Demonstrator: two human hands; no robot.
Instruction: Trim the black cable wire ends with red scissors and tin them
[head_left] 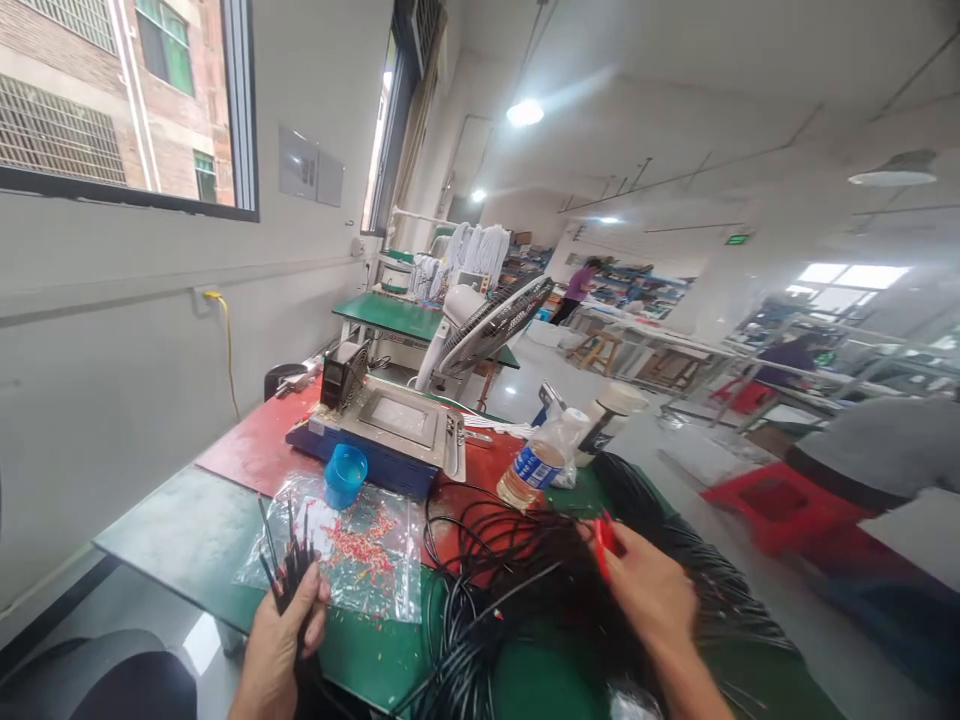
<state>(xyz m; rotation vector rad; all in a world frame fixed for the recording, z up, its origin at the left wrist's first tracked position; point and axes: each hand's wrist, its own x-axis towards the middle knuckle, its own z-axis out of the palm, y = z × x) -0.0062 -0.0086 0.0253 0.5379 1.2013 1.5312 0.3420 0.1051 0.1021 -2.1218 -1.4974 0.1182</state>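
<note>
My left hand point(289, 625) is closed round a bunch of black cables point(289, 560), their cut ends fanning upward. At the right, my right hand point(649, 585) grips a red-handled tool point(602, 545); motion blur hides its working end, so I cannot tell its exact kind. Beneath and beside that hand spreads a large tangle of black cable point(517, 560). Between my hands lies a clear plastic bag point(405, 585) strewn with small red and yellow bits point(360, 550). On the bag's far part stands a blue cup point(346, 476).
A soldering pot-like machine with a metal top point(397, 415) sits behind the bag. Right of it stand a bottle of pale liquid point(534, 470) and a white container point(611, 415). A fan point(487, 325) is beyond. People work farther off; a red stool point(780, 500) is at right.
</note>
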